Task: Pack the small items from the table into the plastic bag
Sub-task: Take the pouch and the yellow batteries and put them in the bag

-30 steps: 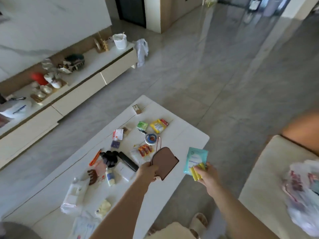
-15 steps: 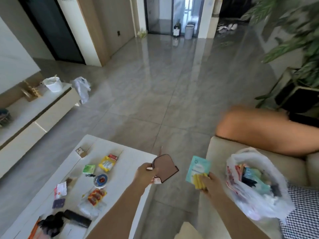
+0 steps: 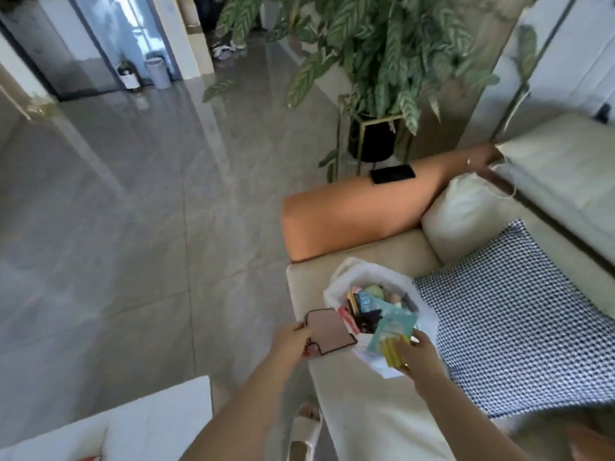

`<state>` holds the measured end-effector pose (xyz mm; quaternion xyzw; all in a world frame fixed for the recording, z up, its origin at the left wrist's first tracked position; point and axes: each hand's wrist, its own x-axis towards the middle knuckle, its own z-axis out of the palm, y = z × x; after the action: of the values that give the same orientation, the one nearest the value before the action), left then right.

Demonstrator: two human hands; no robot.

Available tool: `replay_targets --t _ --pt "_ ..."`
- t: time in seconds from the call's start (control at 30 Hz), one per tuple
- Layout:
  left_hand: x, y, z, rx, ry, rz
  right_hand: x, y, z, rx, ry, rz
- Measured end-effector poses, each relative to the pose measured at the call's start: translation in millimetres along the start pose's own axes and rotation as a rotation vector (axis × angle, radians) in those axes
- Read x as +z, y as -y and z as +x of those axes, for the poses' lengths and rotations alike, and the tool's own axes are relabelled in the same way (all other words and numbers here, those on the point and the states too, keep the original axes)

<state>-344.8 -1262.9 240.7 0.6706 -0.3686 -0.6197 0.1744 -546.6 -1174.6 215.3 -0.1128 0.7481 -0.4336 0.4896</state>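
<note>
Left hand (image 3: 293, 339) out over the sofa's front edge, fingers curled on the near corner of a flat brown pouch (image 3: 327, 331), pinching it so the pouch juts forward and to the right from the hand. The pouch's far edge sits right at the left rim of the white plastic bag (image 3: 339, 281), touching or just overlapping it; which one, hard to tell.

Right hand (image 3: 420, 356) just right of the left one, fingers curled round a bundle of yellow sticks (image 3: 392, 352) and a teal packet (image 3: 396, 324) together. The packet fans forward from the hand, over the bag's open mouth. The sticks lie against the near lip of the bag.

The bag stands open on the cream sofa (image 3: 372, 424), directly ahead of both hands and between them, stuffed with small items: pink, green, teal and dark pieces, too jumbled to name one by one.

Right of the right hand, a black-and-white checked cushion (image 3: 512, 331) lies on the seat, its edge touching the bag. Beyond the bag, an orange armrest (image 3: 349, 214) with a black phone (image 3: 392, 174) lying flat on it. Farther on, a big leafy plant (image 3: 376, 44) in a dark pot. Near and left of the left forearm, a corner of the white surface (image 3: 139, 424) shows. Grey tiled floor (image 3: 133, 211) stretches away to the left.
</note>
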Motion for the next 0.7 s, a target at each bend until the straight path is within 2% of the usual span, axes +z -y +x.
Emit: replay_targets --t 0.13,0.27,0.43,0.57,0.7 --pt "46 -41 43 0.047 0.084 0.175 -10 11 22 0.066 -0.176 0.103" --pt "80 -73 84 0.12 0.179 0.409 -7 22 48 0.133 -0.303 0.092" --pt "114 -83 139 0.086 0.304 0.591 5 20 111 0.195 -0.323 0.029" --pt "134 -79 173 0.185 0.29 0.79 14 14 151 0.283 -0.288 0.058" --pt "148 -71 198 0.221 0.343 0.915 18 7 185 0.229 -0.291 0.018"
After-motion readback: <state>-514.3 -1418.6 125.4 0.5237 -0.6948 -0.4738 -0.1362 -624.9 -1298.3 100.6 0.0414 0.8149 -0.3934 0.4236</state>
